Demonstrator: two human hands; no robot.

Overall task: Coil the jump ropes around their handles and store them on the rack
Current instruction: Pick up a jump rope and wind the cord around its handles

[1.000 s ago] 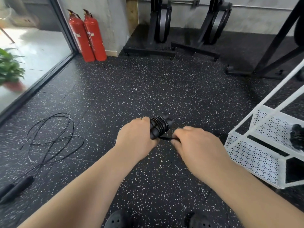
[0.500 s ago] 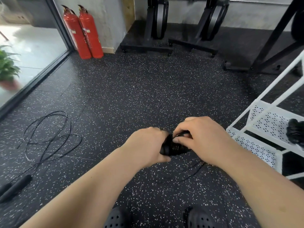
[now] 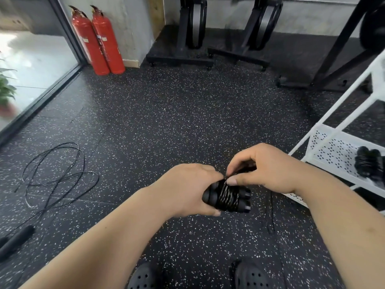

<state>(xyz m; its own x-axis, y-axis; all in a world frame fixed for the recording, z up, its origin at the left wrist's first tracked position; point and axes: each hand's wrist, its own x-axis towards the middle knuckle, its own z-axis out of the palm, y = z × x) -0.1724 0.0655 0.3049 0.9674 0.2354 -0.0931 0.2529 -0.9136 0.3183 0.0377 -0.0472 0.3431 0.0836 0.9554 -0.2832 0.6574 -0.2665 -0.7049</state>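
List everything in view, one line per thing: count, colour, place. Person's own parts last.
held jump rope: 1, black, coiled round its handles, centre, between both hands
loose jump rope: 1, black, uncoiled on the floor, left
stored bundle: count unclear, black, on the rack's shelf, right
rack: 1, white, perforated shelves, right edge
fire extinguishers: 2, red, against the far wall, left
upright machines: 2, black, far wall
slanted frame: 1, black, far right
potted plant: 1, green, behind the glass, left edge
floor: black, white-speckled
shoes: 2, black, bottom edge
left hand: grips the held jump rope
right hand: pinches its cord on top
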